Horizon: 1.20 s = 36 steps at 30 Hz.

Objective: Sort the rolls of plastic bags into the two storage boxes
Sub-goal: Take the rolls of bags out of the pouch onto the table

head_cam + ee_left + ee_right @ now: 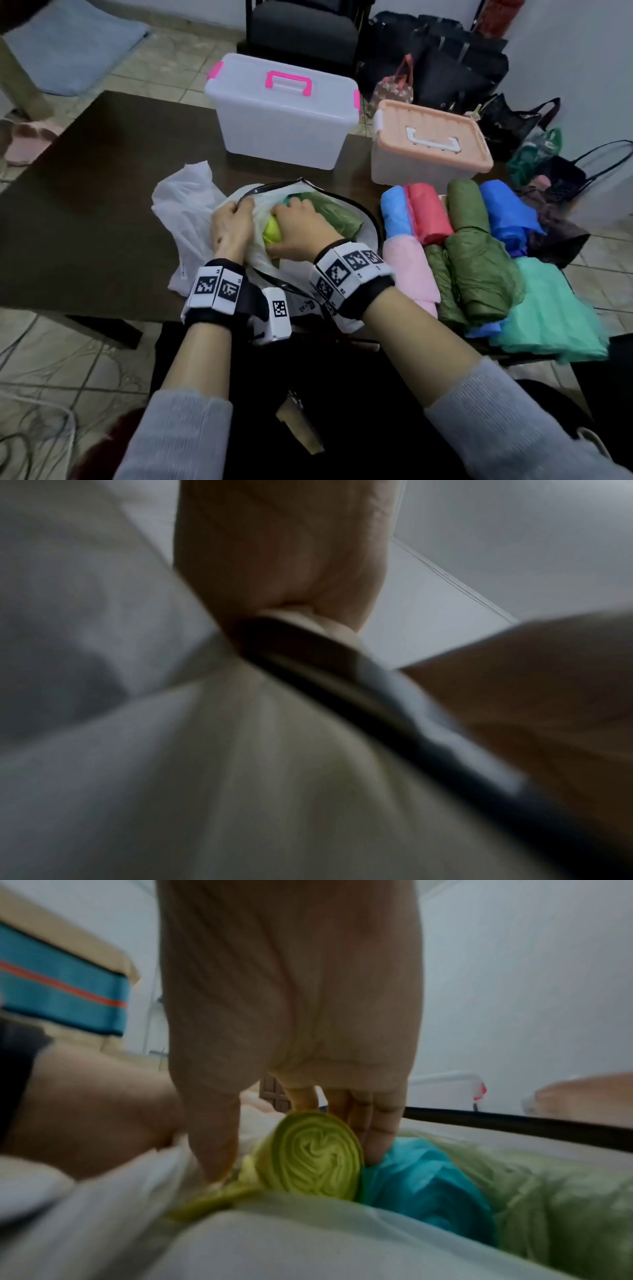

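Note:
A white sack with a black-trimmed rim (310, 186) lies open on the dark table (102, 192). My left hand (233, 222) grips that rim (308, 653) and bunched plastic. My right hand (301, 228) reaches inside and holds a yellow-green roll (272, 229) between thumb and fingers (356, 1118); the roll's spiral end (316, 1156) faces the wrist camera. A teal roll (421, 1180) and a pale green roll (334, 212) lie beside it in the sack. A clear box with pink latches (281, 113) and a box with a peach lid (431, 144) stand closed behind.
Several rolls in blue (394, 214), red (428, 214), olive (479, 270), pink (409, 270) and mint (551, 311) are piled on the table's right. A loose white plastic bag (185, 202) lies left of the sack. Dark bags (445, 65) crowd the floor behind.

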Each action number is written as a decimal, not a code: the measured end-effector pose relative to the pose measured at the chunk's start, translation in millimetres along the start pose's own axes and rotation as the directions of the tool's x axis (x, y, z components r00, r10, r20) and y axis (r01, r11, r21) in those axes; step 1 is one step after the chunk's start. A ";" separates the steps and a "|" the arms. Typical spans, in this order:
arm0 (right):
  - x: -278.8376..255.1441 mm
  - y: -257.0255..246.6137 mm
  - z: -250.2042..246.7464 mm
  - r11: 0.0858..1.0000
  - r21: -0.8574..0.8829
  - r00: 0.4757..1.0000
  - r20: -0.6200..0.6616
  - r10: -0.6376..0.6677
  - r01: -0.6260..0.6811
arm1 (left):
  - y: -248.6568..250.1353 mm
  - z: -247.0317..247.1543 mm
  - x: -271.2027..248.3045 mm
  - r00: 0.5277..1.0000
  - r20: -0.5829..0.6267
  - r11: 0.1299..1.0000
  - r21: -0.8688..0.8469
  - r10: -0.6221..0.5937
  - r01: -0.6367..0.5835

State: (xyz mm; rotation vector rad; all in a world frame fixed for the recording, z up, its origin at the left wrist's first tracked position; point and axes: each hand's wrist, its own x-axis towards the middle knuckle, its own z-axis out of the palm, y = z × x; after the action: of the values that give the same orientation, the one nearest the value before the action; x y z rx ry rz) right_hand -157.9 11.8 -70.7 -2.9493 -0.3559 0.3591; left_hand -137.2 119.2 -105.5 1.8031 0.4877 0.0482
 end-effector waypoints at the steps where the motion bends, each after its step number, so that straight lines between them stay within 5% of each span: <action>1: 1.4 -2.5 2.0 0.999 -0.045 0.998 -0.054 -0.009 0.006 | 0.8 0.2 -0.7 1.000 0.006 1.000 -0.002 -0.005 0.005; 7: 4.7 -5.1 -7.6 1.000 -0.006 0.997 -0.082 0.008 -0.008 | 9.9 -4.6 -1.8 0.999 0.035 1.000 -0.016 -0.010 0.010; 15: -23.3 33.5 -35.0 0.913 0.355 0.973 0.181 0.144 -0.202 | 22.3 6.9 -10.9 0.998 -0.053 0.999 -0.027 0.018 -0.020; 18: -36.8 56.6 -38.3 0.736 0.585 0.937 0.274 0.216 -0.341 | 21.2 9.4 -13.7 0.998 -0.059 1.000 -0.019 -0.011 0.010; 22: -62.5 87.2 -39.2 0.339 0.841 0.895 0.328 0.302 -0.422 | 20.6 20.4 -21.8 1.000 -0.031 1.000 0.025 0.001 0.000; 25: -89.7 110.0 -45.4 0.050 0.941 0.876 0.291 0.385 -0.335 | 13.7 31.7 -29.0 1.000 -0.002 0.995 0.097 0.014 -0.014; 27: -110.5 124.9 -53.6 -0.030 0.975 0.857 0.209 0.471 -0.221 | 7.1 37.0 -32.6 1.000 -0.014 0.991 0.133 0.025 -0.023; 29: -133.1 143.1 -61.2 0.012 0.992 0.791 0.090 0.605 -0.122 | 4.4 41.0 -36.8 0.997 -0.044 0.986 0.159 0.057 -0.050; 31: -155.0 165.5 -64.3 0.172 0.978 0.648 -0.056 0.760 -0.116 | 5.2 42.4 -40.0 0.996 -0.059 0.979 0.197 0.073 -0.060; 34: -185.0 194.7 -59.8 0.389 0.876 0.390 -0.265 0.882 -0.284 | 3.4 42.4 -36.9 0.996 -0.067 0.972 0.233 0.061 -0.044; 36: -200.5 202.6 -51.3 0.455 0.774 0.350 -0.319 0.881 -0.441 | 1.3 42.7 -34.5 0.997 -0.066 0.972 0.234 0.051 -0.034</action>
State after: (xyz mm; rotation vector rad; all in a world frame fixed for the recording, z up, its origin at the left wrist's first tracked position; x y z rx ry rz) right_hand -290.4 -239.2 -13.2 -2.1547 1.0298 -0.5419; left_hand -156.2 67.8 -109.3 2.0482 0.5232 0.0887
